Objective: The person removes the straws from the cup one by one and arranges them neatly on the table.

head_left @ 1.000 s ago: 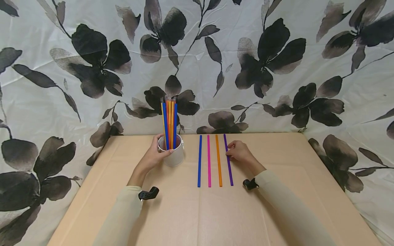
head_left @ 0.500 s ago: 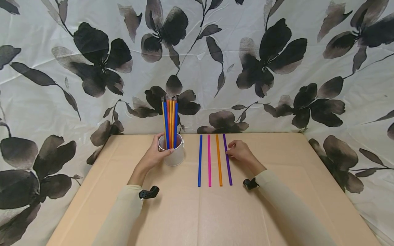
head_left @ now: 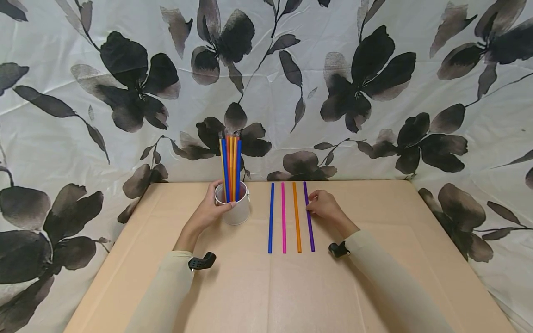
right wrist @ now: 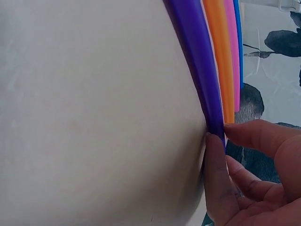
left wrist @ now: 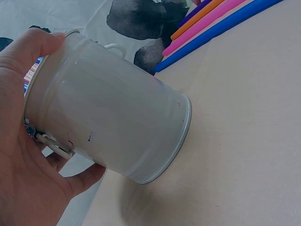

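My left hand (head_left: 208, 208) grips a small white metal bucket (head_left: 237, 215) by its rim and side; the thumb lies over the rim in the left wrist view. Long blue, yellow and orange straws (head_left: 231, 166) stand upright in it. To its right a blue straw (head_left: 271, 217), a pink straw (head_left: 283, 217) and an orange straw (head_left: 297, 217) lie side by side on the table, slightly apart. A purple straw (head_left: 311, 231) lies rightmost, its lower end a little to the right. My right hand (head_left: 326, 206) pinches it above its middle between thumb and finger.
The tan tabletop (head_left: 266, 296) ends at a back edge just beyond the straws. Behind it hangs a white cloth (head_left: 291, 115) with dark flower prints. The bucket's wire handle (left wrist: 54, 145) hangs at its side, by the left hand.
The purple straw's lower end has shifted slightly left, so it lies a little straighter beside the orange one. The left hand and bucket stay in place.
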Available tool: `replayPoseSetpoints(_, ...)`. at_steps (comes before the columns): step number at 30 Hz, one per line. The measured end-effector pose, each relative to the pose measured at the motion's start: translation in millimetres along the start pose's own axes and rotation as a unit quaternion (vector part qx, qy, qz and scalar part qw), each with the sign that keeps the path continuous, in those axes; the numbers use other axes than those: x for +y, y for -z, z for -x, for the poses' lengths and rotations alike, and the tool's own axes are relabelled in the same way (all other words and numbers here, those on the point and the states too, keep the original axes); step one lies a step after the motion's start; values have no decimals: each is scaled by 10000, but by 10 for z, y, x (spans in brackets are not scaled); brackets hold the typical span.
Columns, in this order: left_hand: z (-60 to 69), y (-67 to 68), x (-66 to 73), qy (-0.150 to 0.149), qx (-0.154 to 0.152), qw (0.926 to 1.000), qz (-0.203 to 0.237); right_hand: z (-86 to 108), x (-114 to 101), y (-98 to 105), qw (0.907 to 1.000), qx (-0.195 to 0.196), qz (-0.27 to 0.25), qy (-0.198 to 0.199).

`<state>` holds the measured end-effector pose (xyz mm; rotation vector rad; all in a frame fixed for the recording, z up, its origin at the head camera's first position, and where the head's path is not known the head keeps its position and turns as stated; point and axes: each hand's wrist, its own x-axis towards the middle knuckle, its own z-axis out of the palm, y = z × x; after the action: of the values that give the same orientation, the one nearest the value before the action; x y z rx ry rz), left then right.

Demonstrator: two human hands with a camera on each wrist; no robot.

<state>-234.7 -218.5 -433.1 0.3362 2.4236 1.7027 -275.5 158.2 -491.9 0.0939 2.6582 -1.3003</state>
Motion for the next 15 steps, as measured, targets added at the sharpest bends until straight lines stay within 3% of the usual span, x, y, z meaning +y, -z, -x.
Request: replayPoseSetpoints(15,-5,8,0,-29,-21,10000,64,2,7,32,9998,-89,95,178)
